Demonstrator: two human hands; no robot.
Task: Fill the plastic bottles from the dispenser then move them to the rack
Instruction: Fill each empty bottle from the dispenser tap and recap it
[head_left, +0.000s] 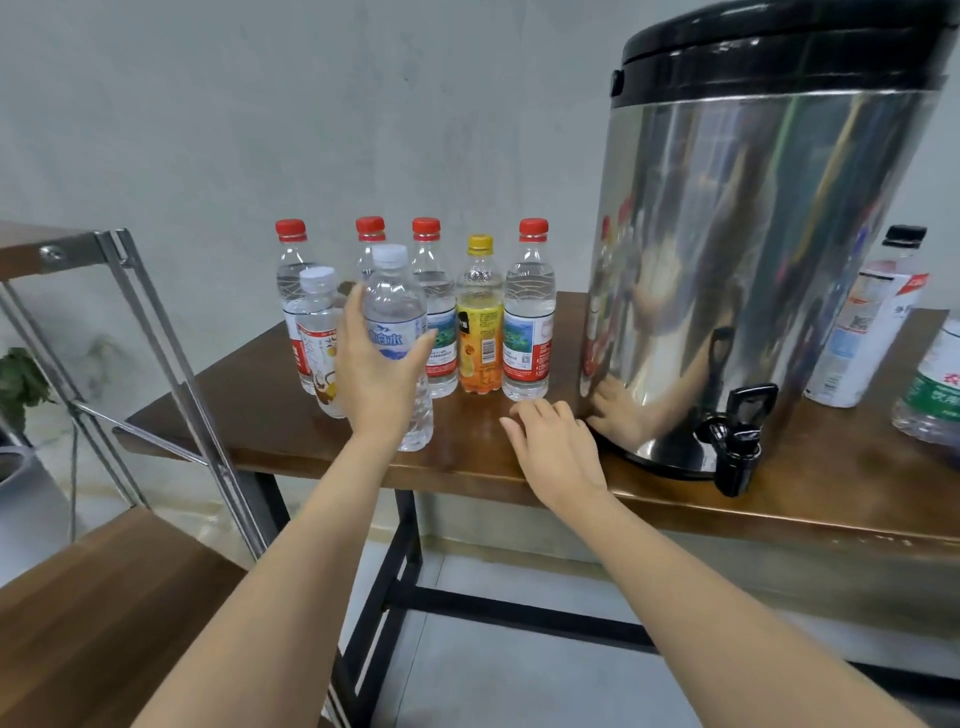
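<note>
The left hand (376, 364) wraps its fingers (355, 312) round the white-capped bottle (397, 312) at the front of the group on the tabletop (260, 415), probably to carry it to the dispenser (753, 260), while the right hand (553, 447) rests loosely open and empty nearby.

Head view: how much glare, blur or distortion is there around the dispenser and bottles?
Head view: the dispenser mirrors the bottles and right hand under streaky glare; wide-angle bending tilts it and the rack outward; the label on the bottle in the left hand reads sharp.
</note>
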